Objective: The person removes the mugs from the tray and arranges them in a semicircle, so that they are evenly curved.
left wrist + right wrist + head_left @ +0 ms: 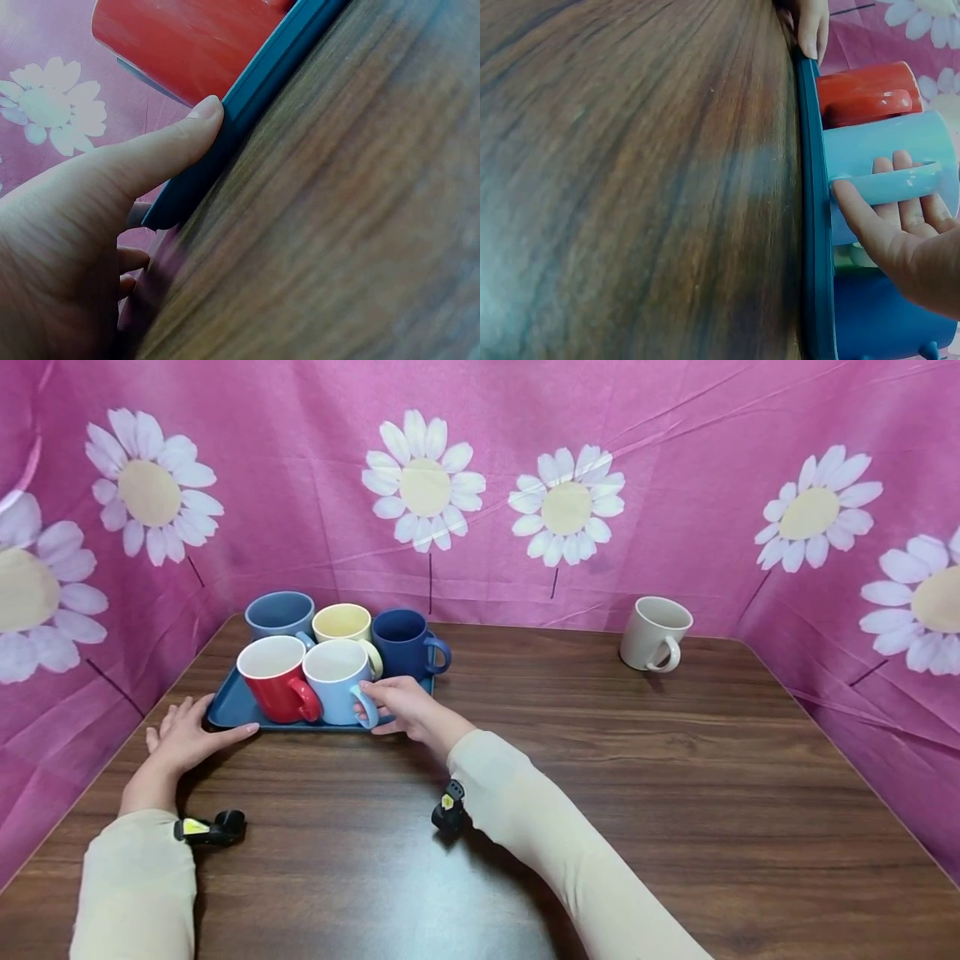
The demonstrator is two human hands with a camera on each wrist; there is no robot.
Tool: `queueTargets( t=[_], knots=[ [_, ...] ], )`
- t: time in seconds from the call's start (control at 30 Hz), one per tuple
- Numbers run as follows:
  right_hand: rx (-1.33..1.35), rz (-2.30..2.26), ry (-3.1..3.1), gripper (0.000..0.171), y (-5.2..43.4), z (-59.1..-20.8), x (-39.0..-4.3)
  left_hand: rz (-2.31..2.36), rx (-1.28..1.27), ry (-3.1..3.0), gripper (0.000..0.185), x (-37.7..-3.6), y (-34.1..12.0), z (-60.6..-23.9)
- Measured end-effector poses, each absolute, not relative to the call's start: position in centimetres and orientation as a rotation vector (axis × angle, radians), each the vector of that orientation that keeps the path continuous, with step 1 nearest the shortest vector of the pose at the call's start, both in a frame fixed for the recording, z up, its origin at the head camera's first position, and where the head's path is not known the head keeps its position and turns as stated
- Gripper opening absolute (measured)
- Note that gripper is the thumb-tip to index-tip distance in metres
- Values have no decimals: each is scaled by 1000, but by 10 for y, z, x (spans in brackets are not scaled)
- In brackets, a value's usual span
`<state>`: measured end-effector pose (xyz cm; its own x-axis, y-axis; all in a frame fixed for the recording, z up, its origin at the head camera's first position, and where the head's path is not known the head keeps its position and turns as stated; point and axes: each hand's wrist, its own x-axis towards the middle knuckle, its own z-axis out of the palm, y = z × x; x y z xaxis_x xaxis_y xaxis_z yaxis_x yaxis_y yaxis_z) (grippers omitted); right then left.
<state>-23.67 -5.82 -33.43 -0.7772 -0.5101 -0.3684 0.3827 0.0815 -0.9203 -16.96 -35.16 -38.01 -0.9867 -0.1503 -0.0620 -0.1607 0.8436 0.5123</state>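
On a dark blue tray (288,727) stand several mugs. In its front row are a red mug (273,689) and a light blue mug (337,677) with a white inside. My right hand (408,710) grips the light blue mug by its handle; in the right wrist view the thumb is on the handle (900,184) and fingers reach past it. My left hand (187,735) touches the tray's front left corner, its fingers spread and its thumb (180,142) resting straight along the rim. Whether the light blue mug's base touches the tray is hard to tell.
Behind the front mugs stand a grey-blue mug (279,612), a pale yellow mug (341,622) and a navy mug (401,639). A light grey mug (651,635) stands apart at the back right of the wooden table (600,760). Pink flowered cloth (510,577) hangs around the table.
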Motion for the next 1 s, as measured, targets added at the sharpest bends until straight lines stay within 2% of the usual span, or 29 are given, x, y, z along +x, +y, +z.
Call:
queueTargets(
  t=[0.6, 1.0],
  knots=[
    [21, -1813, 1687, 27, -71, -336, -235, 838, -249, 3003, 96, -172, -348, -378],
    [-63, -1879, 1600, 23, -62, -326, -229, 831, -256, 3004, 96, -169, -351, -379]
  ],
)
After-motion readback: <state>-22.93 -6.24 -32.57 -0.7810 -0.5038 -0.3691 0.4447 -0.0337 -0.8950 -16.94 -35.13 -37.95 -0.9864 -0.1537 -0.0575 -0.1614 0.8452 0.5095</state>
